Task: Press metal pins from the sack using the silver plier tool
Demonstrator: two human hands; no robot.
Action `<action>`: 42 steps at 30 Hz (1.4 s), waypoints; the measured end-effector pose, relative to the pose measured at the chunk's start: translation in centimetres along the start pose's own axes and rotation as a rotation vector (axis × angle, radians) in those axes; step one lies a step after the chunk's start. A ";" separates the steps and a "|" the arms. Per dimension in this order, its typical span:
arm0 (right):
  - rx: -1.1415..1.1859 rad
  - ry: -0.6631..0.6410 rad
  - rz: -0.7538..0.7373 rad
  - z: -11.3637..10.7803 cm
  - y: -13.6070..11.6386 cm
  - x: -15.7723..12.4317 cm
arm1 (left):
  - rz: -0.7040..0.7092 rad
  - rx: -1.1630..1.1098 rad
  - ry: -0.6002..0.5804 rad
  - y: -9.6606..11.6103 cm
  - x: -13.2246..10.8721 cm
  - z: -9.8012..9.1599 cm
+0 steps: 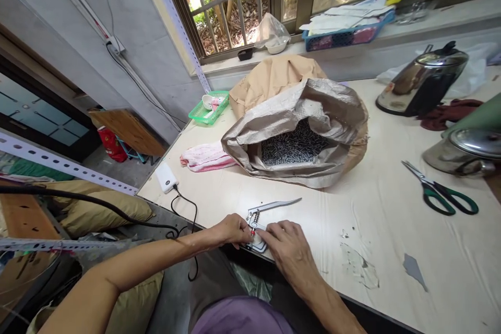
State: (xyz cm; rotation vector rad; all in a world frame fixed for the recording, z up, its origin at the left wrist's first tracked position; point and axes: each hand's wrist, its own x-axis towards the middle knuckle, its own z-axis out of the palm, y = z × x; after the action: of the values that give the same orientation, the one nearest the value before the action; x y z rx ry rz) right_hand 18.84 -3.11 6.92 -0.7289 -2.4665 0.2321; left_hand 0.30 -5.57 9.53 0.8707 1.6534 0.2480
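A small metal lever tool [255, 218] with a coil spring and a long grey handle [279, 204] sits at the table's near edge. On its left side, my left hand [234, 230] is closed in a pinch, its fingertips close to a small red piece [252, 231] on the tool. My right hand [290, 251] comes in from the right, fingers bent and pressed together, tips at the same spot. Whatever either hand pinches is too small or hidden. Beyond them stands an open paper sack [242, 138] holding many small dark metal pieces [295, 143].
Left of the sack lie a pink-and-white cloth [207, 157], a white power bank [166, 177] with a black cable, and a green basket [209, 108]. On the right are green-handled scissors [442, 193], a grey scrap [415, 270], a kettle [422, 81] and a steel pot [465, 151].
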 end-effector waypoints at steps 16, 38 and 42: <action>0.120 -0.004 0.030 1.9 -0.5 -0.6 | -0.033 -0.034 0.047 -1.2 0.3 0.1; 0.163 0.078 0.135 2.7 -1.2 -0.8 | -0.074 -0.261 0.079 -2.3 -0.3 1.5; 0.143 0.060 0.144 2.8 -1.1 -0.9 | -0.029 -0.263 0.086 -2.5 -0.5 0.7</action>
State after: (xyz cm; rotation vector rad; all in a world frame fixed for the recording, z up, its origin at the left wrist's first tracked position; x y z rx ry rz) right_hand 17.38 -4.58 4.54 -0.8396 -2.3156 0.4293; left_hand -0.01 -7.83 8.24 0.6442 1.6657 0.4774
